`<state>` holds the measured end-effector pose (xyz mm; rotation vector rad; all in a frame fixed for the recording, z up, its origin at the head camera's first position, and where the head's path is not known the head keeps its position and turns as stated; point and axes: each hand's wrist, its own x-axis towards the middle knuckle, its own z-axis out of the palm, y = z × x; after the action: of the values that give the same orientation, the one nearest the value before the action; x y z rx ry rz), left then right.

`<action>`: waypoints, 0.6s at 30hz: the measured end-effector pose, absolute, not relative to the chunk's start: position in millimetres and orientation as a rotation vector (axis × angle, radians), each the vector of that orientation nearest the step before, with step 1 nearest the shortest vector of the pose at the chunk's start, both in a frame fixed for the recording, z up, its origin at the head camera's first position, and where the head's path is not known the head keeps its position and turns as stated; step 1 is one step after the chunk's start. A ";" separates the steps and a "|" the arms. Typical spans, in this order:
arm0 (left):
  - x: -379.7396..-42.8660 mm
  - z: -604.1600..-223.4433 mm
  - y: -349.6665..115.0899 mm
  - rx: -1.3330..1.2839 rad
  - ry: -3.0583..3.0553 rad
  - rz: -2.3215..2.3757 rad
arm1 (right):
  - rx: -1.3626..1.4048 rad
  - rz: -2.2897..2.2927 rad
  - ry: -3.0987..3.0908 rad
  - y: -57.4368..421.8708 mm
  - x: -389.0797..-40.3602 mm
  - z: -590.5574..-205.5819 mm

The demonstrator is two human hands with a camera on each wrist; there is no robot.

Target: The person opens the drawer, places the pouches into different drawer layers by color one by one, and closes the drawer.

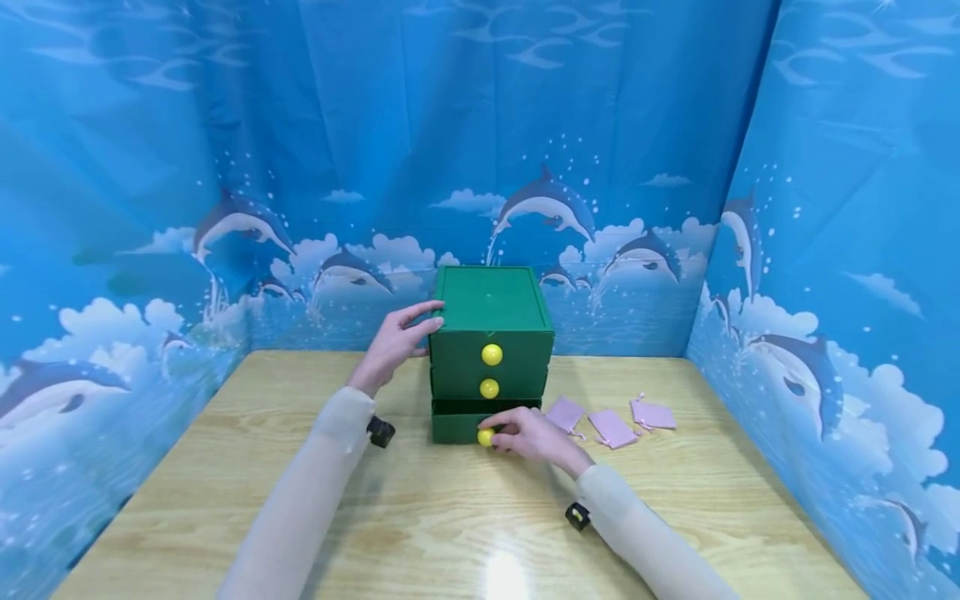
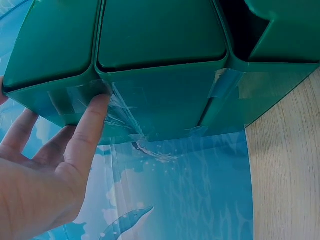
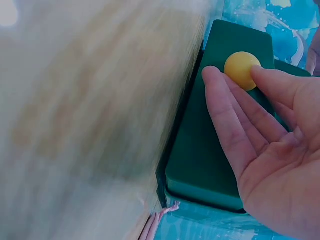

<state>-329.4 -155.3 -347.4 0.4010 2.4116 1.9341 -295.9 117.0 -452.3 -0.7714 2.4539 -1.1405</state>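
Pinching yellow knob (image 1: pixel 486 437) low on front of green cabinet (image 1: pixel 491 300), right grip (image 1: pixel 528 433) should slide bottom drawer (image 1: pixel 453 428) straight. Left grip (image 1: pixel 397 337), spread against cabinet's left side, should brace firmly.

Best way in: along the tabletop (image 1: pixel 255 433) left of the green drawer unit (image 1: pixel 491 300), outside the left forearm, or low between both forearms. Bottom drawer (image 1: pixel 453 428) is pulled out — slot above it is narrow, the middle knob (image 1: pixel 489 388) juts out over it, and the right hand (image 1: pixel 532 435) on the bottom knob (image 1: pixel 486 437) blocks its right part. Left hand (image 1: pixel 401 337) blocks the unit's left side; pink pouches (image 1: pixel 613 428) obstruct the right — curtain (image 1: pixel 375 125) behind.
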 end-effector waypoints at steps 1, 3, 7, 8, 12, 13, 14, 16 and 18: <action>-329.5 -347.6 -155.1 0.401 2.410 1.938 | -0.777 -1.150 2.445 117.7 -294.1 -452.2; -329.6 -348.0 -155.0 0.396 2.409 1.946 | -0.774 -1.166 2.427 118.7 -290.3 -451.7; -330.6 -348.5 -156.9 0.394 2.408 1.955 | -0.781 -1.178 2.410 117.6 -284.2 -451.0; -330.9 -348.3 -157.0 0.394 2.410 1.953 | -0.773 -1.178 2.410 117.4 -282.6 -450.8; -331.8 -347.5 -156.0 0.389 2.414 1.941 | -0.750 -1.188 2.410 117.6 -275.4 -450.7; -331.7 -347.3 -155.8 0.392 2.414 1.938 | -0.747 -1.189 2.410 117.9 -273.6 -450.9; -331.5 -347.2 -155.6 0.384 2.412 1.938 | -0.746 -1.187 2.413 118.1 -271.8 -451.1; -331.2 -347.3 -155.4 0.380 2.403 1.941 | -0.752 -1.193 2.411 118.3 -267.8 -450.8; -330.6 -347.4 -155.1 0.381 2.398 1.947 | -0.765 -1.196 2.414 118.8 -264.3 -450.4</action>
<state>-330.6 -155.1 -347.4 0.3815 2.3980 1.9468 -264.3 118.8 -450.4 -0.7653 2.4136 -1.1958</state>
